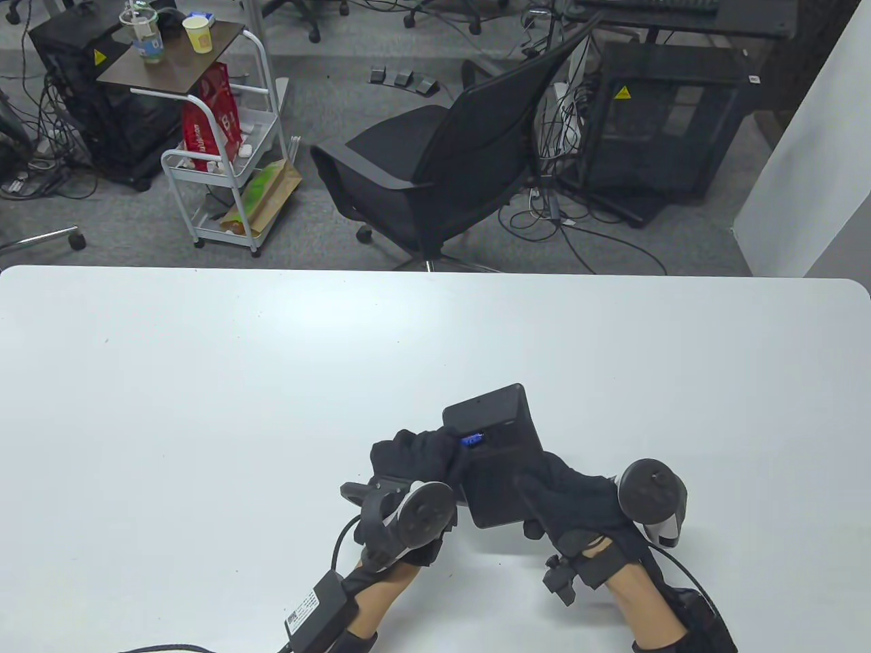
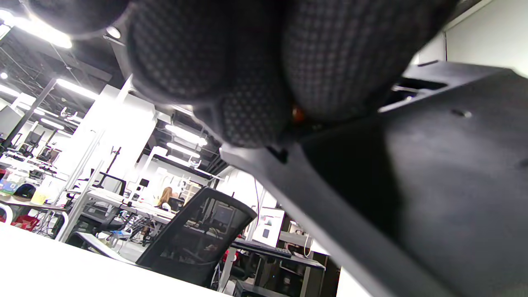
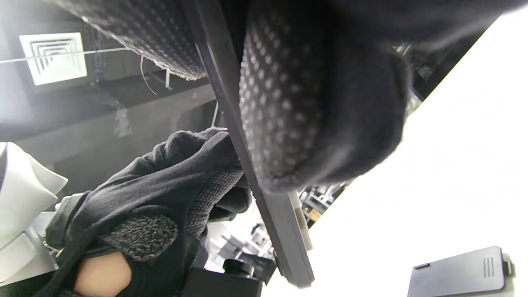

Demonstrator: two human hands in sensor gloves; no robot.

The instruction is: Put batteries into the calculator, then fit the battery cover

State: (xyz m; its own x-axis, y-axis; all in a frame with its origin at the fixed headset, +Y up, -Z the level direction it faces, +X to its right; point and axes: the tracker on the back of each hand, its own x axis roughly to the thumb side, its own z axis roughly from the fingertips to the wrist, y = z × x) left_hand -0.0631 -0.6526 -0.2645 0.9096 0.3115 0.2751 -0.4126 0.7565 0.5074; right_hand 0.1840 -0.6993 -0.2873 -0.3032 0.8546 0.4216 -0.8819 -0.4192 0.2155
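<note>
The black calculator (image 1: 500, 435) is held back side up, tilted, just above the white table (image 1: 204, 381). My left hand (image 1: 446, 450) is at its left edge, fingertips on a blue battery (image 1: 473, 440) in the open compartment. My right hand (image 1: 548, 496) grips the calculator's near right part. In the left wrist view my fingers (image 2: 247, 62) press on the calculator's back (image 2: 445, 185), with a small orange spot between them. In the right wrist view my fingers (image 3: 309, 103) clasp the calculator's edge (image 3: 264, 198), and the dark battery cover (image 3: 458, 272) lies on the table below.
A black office chair (image 1: 442, 156) and a white trolley (image 1: 224, 156) stand beyond the table's far edge. A small black box with a label (image 1: 320, 609) and its cable lie by my left wrist near the front edge.
</note>
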